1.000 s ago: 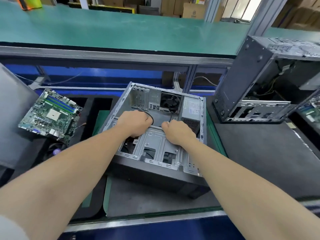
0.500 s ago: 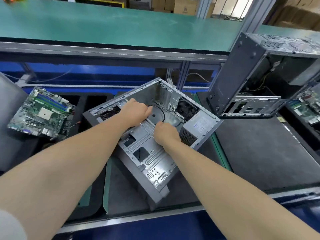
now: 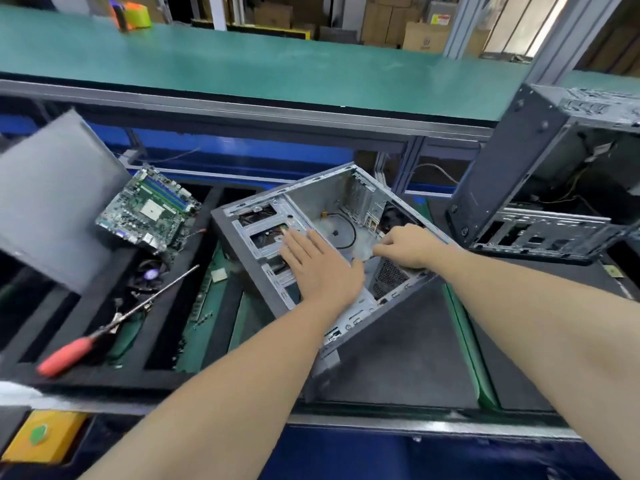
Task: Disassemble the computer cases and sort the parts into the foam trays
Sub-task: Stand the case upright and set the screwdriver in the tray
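Observation:
An open grey computer case [image 3: 242,244] lies turned at an angle on the dark mat, with its inside facing up. My left hand [image 3: 318,268] presses flat on the metal drive cage, fingers straight. My right hand [image 3: 408,245] reaches into the right side of the case, its fingers curled on the top edge of the power supply [image 3: 391,282]. A black cable loops across the bare case floor. A green motherboard [image 3: 149,209] leans at the back of the black foam tray [image 3: 162,374] on the left.
A red-handled screwdriver [image 3: 69,356] lies across the foam tray, near a cooler fan [image 3: 149,273]. A grey side panel [image 3: 52,202] leans at far left. A second case [image 3: 502,174] stands tilted at right. A green shelf [image 3: 277,64] runs behind.
The case has swung round on the mat. My left hand went from a curled hold to lying flat on the drive cage. My right hand moved over to the power supply.

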Motion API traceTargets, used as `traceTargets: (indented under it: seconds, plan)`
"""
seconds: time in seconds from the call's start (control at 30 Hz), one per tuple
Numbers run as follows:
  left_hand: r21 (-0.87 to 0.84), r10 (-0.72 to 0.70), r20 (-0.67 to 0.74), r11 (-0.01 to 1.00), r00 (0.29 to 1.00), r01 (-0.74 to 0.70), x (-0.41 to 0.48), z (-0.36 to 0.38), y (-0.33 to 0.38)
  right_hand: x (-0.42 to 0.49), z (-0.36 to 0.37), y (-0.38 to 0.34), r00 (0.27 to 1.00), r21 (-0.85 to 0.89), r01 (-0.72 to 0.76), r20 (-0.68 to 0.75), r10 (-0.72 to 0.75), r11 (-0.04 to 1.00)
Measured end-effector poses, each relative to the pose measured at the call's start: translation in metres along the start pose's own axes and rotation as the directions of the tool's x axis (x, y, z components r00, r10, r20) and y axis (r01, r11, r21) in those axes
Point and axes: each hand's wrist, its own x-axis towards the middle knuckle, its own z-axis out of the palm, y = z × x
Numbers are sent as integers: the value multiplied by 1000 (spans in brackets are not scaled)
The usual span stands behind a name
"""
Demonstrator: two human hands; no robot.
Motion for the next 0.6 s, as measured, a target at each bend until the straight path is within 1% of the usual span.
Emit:
traceTargets:
  seconds: [0.07, 0.17, 0.27, 0.33, 0.4, 0.47, 0.53, 0.6]
  plan:
    - [71, 13, -6, 997, 1000, -13, 3, 2, 2, -1, 8, 1, 998, -35, 23, -62, -25, 999]
    - [124, 56, 4, 991, 998, -56, 16, 0, 1, 1, 12, -2, 997, -48, -18, -80, 14, 999]
    - [172, 149, 25, 973, 988, -151, 35, 0, -4, 0, 13, -5, 992, -64, -82, -97, 76, 995]
    - [205, 235, 67, 948, 970, -243, 54, -1, -12, -3, 19, -9, 984, -91, -129, -131, 117, 987]
    - [242, 351, 108, 898, 930, -367, 77, -4, -21, -5, 26, -18, 979, -149, -164, -150, 142, 975]
    - [251, 466, 159, 834, 870, -492, 100, -10, -29, -9, 31, -30, 981, -224, -163, -138, 135, 961]
    - [250, 560, 214, 761, 800, -599, 120, -16, -34, -16, 34, -45, 991, -297, -112, -103, 85, 948]
    - [251, 625, 277, 686, 730, -683, 136, -20, -33, -22, 37, -64, 997, -284, -64, -63, 48, 957]
